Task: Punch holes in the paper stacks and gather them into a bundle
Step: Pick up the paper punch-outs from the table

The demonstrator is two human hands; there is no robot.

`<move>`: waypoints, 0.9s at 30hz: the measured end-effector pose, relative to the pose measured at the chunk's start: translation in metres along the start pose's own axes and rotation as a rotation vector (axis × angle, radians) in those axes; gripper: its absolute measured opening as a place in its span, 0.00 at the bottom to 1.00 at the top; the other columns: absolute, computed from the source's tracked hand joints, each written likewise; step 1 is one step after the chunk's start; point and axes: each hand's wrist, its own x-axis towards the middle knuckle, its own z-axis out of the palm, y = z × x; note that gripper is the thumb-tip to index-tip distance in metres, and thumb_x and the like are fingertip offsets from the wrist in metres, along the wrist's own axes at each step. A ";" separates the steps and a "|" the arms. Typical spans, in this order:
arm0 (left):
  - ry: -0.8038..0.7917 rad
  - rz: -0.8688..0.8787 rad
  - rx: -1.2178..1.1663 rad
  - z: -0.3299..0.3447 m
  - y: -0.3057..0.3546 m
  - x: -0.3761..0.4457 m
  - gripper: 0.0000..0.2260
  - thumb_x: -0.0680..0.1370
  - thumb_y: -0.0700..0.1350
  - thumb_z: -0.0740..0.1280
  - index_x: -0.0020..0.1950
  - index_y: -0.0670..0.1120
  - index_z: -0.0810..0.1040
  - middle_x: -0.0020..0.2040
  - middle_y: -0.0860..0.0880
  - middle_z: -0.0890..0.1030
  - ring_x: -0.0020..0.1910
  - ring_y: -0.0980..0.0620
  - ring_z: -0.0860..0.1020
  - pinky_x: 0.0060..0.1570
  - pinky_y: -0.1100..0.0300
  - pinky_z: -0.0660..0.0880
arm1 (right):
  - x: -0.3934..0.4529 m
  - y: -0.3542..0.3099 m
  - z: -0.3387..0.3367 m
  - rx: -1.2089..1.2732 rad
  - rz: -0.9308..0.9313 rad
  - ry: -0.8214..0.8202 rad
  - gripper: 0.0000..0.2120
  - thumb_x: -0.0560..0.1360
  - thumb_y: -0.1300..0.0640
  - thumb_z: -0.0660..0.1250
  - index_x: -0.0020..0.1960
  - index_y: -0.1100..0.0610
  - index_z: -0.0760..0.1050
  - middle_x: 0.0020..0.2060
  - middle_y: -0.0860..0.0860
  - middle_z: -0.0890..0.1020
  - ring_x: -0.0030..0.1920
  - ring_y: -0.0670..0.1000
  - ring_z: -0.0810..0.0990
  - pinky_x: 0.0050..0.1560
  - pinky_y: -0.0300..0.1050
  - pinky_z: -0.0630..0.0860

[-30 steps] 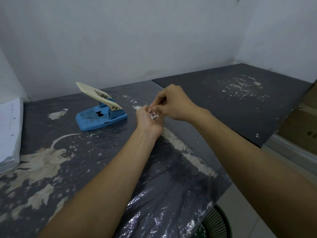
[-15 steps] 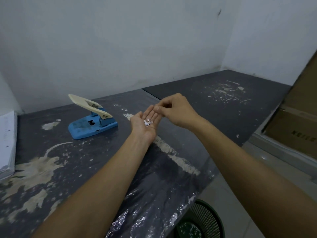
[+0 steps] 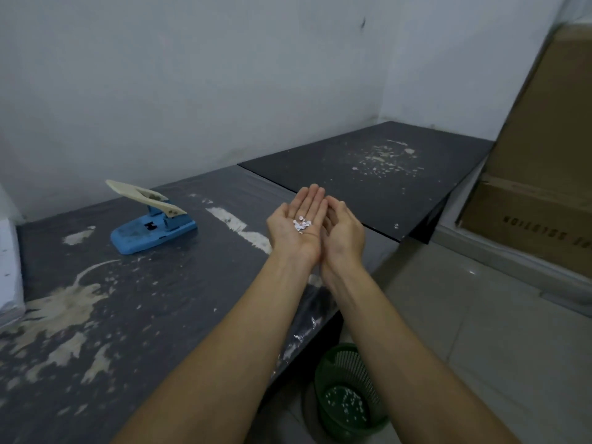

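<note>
My left hand (image 3: 296, 225) lies palm up with straight fingers over the right end of the dark table (image 3: 144, 315). A small heap of white paper punch-outs (image 3: 301, 223) rests in its palm. My right hand (image 3: 344, 233) sits palm up right beside it, edge to edge, fingers relaxed and holding nothing. A blue hole punch (image 3: 152, 227) with a raised cream lever stands on the table to the left of both hands. A white paper stack (image 3: 9, 270) shows at the far left edge, mostly cut off.
A green mesh bin (image 3: 347, 395) with white punch-outs inside stands on the tiled floor below the table's right end. A second dark table (image 3: 384, 174) continues to the right. Brown cardboard boxes (image 3: 541, 187) stand at the far right. A white wall runs behind.
My right hand has stopped pinching at the left palm and now lies palm up beside it. The view has swung right and down, showing the bin.
</note>
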 end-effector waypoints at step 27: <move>0.401 -0.364 0.168 -0.184 -0.207 -0.057 0.20 0.85 0.45 0.49 0.54 0.33 0.76 0.58 0.33 0.80 0.66 0.37 0.76 0.72 0.46 0.68 | -0.070 0.063 -0.276 0.064 0.102 0.437 0.12 0.83 0.63 0.58 0.61 0.60 0.78 0.54 0.53 0.83 0.53 0.46 0.84 0.54 0.38 0.78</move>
